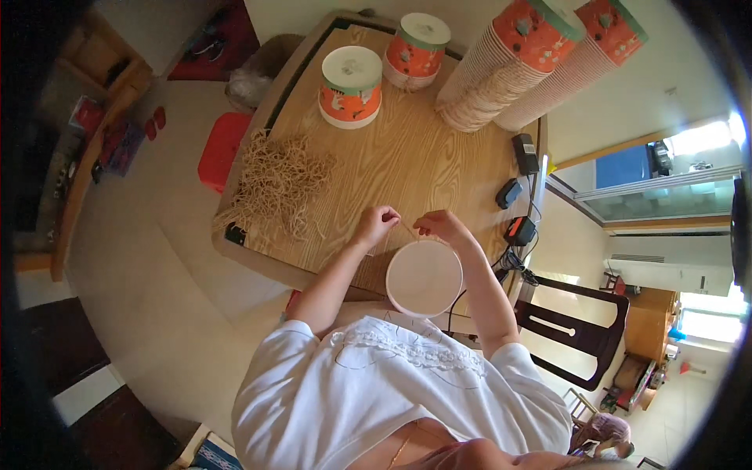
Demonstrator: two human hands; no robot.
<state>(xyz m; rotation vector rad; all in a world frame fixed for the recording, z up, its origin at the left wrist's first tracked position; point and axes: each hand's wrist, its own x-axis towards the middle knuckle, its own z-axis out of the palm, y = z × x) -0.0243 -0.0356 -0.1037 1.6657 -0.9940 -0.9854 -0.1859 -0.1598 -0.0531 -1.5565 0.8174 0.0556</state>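
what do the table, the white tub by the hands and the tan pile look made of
Table: wood or wood-look laminate, visible grain, slight sheen. White tub: probably paper or thin plastic, matte and plain. Tan pile: thin loops, likely rubber bands, dull finish.

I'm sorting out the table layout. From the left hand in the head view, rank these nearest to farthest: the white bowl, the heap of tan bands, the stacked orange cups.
1. White bowl, just right of the left hand.
2. Heap of tan bands, to its left.
3. Stacked orange cups, at the table's far right.

white round paper tub (pixel 424 276) — upright, open, table's near edge | thin tan string (pixel 409 231) — stretched just above its rim
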